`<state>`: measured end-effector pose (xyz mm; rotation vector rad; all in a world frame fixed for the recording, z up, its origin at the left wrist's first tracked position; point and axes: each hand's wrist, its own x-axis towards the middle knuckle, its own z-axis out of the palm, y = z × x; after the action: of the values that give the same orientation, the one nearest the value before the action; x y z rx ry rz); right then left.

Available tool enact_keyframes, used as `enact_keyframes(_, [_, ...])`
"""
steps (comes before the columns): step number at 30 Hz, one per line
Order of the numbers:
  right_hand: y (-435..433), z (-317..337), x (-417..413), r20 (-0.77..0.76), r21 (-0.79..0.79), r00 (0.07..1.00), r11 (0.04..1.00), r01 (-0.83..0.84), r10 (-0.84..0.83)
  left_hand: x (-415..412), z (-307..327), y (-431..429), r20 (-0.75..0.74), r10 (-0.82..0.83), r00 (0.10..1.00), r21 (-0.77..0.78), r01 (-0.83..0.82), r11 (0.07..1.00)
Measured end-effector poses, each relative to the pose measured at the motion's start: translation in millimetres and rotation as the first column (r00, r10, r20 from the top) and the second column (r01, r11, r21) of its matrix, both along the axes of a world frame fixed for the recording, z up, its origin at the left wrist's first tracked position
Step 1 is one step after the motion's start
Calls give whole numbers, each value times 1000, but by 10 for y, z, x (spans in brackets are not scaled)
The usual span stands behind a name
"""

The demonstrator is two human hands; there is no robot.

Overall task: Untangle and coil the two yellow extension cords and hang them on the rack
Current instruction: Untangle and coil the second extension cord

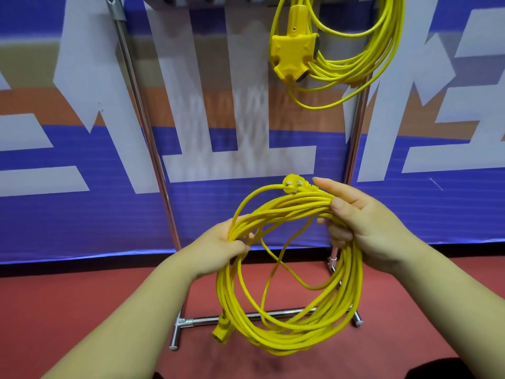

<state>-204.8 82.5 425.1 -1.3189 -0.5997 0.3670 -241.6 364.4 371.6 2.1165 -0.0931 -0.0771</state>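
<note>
One held coil [289, 337] tight in left hand [218, 247] and right hand [366, 225]; hung coil [341, 69] cropped at top.

A blue banner [82, 214] with big white characters and an orange band rises behind a red floor [54, 310].

Two hands: the left hand [221, 244] and the right hand [366, 222], both gripping one cord. Two yellow cords in all: the held cord [289, 329] between the hands, and the hung cord [355, 64] well above the right hand. One plug [293, 184], with three metal prongs, lies just beside the right hand's forefinger. One socket end [222, 332] dangles below the left hand. One three-way socket block [293, 54] is on the hung cord. One rack [259, 315], two upright poles showing, stands beyond the hands. One banner [82, 187] is behind it.
</note>
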Motion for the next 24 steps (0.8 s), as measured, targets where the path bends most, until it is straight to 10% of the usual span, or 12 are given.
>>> enact_keyframes(24, [-149,-23,144,-267,223,944,965,-136,195,16,-137,-544,-117,-227,967,-613,110,783])
